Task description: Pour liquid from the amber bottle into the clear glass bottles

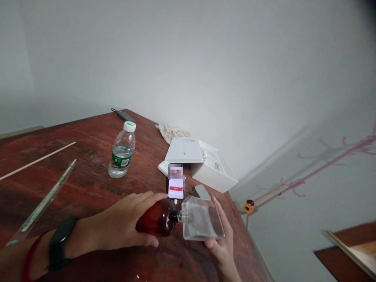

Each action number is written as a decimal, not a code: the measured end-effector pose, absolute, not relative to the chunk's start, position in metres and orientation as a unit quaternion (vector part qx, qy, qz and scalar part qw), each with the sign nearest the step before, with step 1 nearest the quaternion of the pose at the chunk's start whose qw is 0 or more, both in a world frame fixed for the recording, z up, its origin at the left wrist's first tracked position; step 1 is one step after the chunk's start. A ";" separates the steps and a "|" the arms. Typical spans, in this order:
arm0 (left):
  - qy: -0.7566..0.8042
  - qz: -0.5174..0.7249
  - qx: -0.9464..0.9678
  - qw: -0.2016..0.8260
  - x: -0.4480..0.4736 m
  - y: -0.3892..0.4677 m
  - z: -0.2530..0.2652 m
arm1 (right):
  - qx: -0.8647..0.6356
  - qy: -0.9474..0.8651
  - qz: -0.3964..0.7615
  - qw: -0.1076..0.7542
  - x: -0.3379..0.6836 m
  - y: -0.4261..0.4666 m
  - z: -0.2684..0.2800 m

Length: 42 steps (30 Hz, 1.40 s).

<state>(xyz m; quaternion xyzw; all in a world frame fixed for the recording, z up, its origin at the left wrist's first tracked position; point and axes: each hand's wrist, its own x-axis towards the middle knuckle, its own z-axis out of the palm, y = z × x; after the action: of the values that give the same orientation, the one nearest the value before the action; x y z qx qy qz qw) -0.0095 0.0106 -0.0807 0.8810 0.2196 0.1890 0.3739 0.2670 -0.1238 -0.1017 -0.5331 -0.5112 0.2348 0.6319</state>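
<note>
My left hand (132,219) is wrapped round a dark red-brown bottle (157,218) with a black neck, tipped on its side. Between finger and thumb, my right hand (221,235) grips a clear square bottle (202,218), its neck turned left. The two necks meet mouth to mouth above the table; whether liquid passes between them I cannot make out. Inside the clear bottle the walls look cloudy or wet. Just beyond the bottles lies a lit phone (176,188) with a white cable plugged into its lower end.
On the dark red wooden table (88,172) stands a capped water bottle (122,150). Chopsticks in a wrapper (48,197) and a bare stick (38,159) lie left. A white open box (214,168), a cloth (172,132) and a grey device (202,192) sit near the wall.
</note>
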 end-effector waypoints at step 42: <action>0.217 0.195 0.881 0.372 -0.009 0.009 -0.079 | -0.559 -0.519 0.230 0.605 0.280 -0.129 -0.111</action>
<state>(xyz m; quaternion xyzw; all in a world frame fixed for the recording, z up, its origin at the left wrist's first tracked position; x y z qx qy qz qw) -0.0085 0.0089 -0.0789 0.8812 0.2169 0.1949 0.3720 0.2801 -0.1293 -0.1113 -0.5590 -0.5185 0.2301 0.6047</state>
